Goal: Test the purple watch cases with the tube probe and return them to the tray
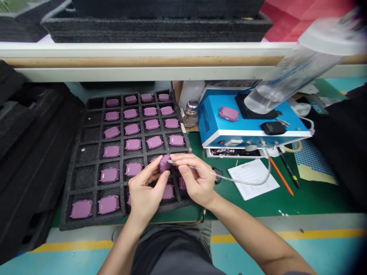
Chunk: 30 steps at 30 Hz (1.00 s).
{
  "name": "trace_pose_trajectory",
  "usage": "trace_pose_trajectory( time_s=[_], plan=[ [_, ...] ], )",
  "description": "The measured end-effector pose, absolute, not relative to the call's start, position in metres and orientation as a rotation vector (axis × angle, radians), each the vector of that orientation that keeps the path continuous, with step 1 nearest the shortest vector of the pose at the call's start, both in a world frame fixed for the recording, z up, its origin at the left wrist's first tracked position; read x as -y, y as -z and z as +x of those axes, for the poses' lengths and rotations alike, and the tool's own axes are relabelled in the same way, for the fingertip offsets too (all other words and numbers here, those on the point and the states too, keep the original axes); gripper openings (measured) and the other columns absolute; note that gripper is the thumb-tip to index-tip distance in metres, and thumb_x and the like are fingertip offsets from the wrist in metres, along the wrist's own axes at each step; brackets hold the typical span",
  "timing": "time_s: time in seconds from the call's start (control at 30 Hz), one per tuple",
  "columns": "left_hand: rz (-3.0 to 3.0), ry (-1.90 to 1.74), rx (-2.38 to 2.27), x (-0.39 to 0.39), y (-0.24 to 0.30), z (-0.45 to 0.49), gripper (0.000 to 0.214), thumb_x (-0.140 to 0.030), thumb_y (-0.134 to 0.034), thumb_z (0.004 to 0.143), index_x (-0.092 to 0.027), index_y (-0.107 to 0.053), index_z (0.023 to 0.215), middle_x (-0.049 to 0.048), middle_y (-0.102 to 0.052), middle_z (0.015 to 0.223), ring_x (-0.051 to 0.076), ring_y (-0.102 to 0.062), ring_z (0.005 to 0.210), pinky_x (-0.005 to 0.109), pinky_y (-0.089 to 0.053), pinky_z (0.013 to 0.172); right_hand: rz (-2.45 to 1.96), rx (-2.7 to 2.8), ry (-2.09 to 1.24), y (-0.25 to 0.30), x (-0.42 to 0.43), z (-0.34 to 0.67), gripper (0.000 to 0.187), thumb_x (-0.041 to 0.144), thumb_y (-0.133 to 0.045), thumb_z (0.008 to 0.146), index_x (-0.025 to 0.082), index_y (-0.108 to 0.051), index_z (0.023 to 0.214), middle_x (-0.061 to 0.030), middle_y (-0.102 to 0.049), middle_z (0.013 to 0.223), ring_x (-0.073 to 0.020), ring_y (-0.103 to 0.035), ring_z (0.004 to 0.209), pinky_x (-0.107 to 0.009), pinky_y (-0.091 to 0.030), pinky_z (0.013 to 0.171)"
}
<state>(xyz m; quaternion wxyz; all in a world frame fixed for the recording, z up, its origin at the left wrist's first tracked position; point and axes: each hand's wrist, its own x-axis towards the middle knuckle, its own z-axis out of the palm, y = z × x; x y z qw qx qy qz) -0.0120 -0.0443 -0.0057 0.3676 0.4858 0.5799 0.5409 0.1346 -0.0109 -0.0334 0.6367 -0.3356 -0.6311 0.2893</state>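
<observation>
Between the thumb and fingers of my left hand (146, 189) is a purple watch case (164, 163), held tilted on edge above the foam tray. My right hand (197, 179) pinches the end of a thin clear tube (243, 183), its tip close to the case; whether they touch I cannot tell. Beneath both hands lies a black foam tray (94, 224) with rows of similar purple watch cases (109, 175), several of its left-hand pockets bare. My hands hide some cases in its lower right part.
A blue machine (212, 118) stands to the right, bearing a clear cylinder (275, 84), another purple case (228, 114) and a black part (273, 128). Nearby are a glass bottle (190, 114), papers (252, 177) and an orange stick (281, 177). Foam trays (25, 164) are stacked left; a shelf (143, 72) crosses behind.
</observation>
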Motion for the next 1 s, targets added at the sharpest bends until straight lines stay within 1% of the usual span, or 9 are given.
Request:
trace_pose_trajectory(
  time_s=[0.1, 0.27, 0.6, 0.83, 1.0],
  plan=[
    [1.237, -1.395, -1.481, 0.0450, 0.0080, -0.0127, 0.040, -0.023, -0.082, 0.082, -0.016, -0.082, 0.121, 0.0080, -0.083, 0.117, 0.025, -0.083, 0.098, 0.032, -0.070, 0.091, -0.775, 1.453, -0.658, 0.0340, 0.0115, 0.1348, 0.014, 0.021, -0.063, 0.101, 0.026, -0.076, 0.105, -0.0065, -0.083, 0.102, -0.0221, -0.081, 0.102, -0.042, -0.069, 0.090],
    [1.241, -1.400, -1.470, 0.0456, 0.0099, -0.0138, 0.041, -0.024, -0.082, 0.082, -0.016, -0.082, 0.122, 0.0085, -0.083, 0.118, 0.024, -0.083, 0.098, 0.033, -0.069, 0.094, -0.780, 1.456, -0.657, 0.0329, 0.0120, 0.1350, 0.013, 0.022, -0.063, 0.102, 0.025, -0.076, 0.103, -0.0070, -0.083, 0.102, -0.0212, -0.081, 0.099, -0.039, -0.069, 0.088],
    [1.234, -1.388, -1.476, 0.0458, 0.0071, -0.0136, 0.042, -0.027, -0.083, 0.081, -0.016, -0.082, 0.121, 0.0096, -0.083, 0.118, 0.025, -0.083, 0.100, 0.034, -0.070, 0.093, -0.777, 1.442, -0.654, 0.0319, 0.0114, 0.1340, 0.014, 0.024, -0.063, 0.102, 0.025, -0.077, 0.102, -0.0067, -0.084, 0.104, -0.0210, -0.081, 0.098, -0.038, -0.069, 0.087],
    [1.268, -1.381, -1.492, 0.0453, 0.0072, -0.0131, 0.041, -0.027, -0.082, 0.081, -0.017, -0.082, 0.120, 0.0086, -0.083, 0.117, 0.026, -0.083, 0.100, 0.035, -0.070, 0.092, -0.773, 1.457, -0.653, 0.0333, 0.0113, 0.1350, 0.014, 0.022, -0.062, 0.102, 0.025, -0.076, 0.104, -0.0070, -0.083, 0.103, -0.0210, -0.081, 0.099, -0.039, -0.069, 0.088],
    [1.277, -1.388, -1.489, 0.0464, 0.0061, -0.0150, 0.040, -0.025, -0.082, 0.081, -0.016, -0.082, 0.120, 0.0086, -0.083, 0.118, 0.025, -0.083, 0.099, 0.033, -0.070, 0.092, -0.764, 1.450, -0.661, 0.0327, 0.0114, 0.1345, 0.015, 0.019, -0.063, 0.101, 0.025, -0.076, 0.104, -0.0065, -0.083, 0.103, -0.0204, -0.080, 0.100, -0.038, -0.068, 0.089]
  ],
)
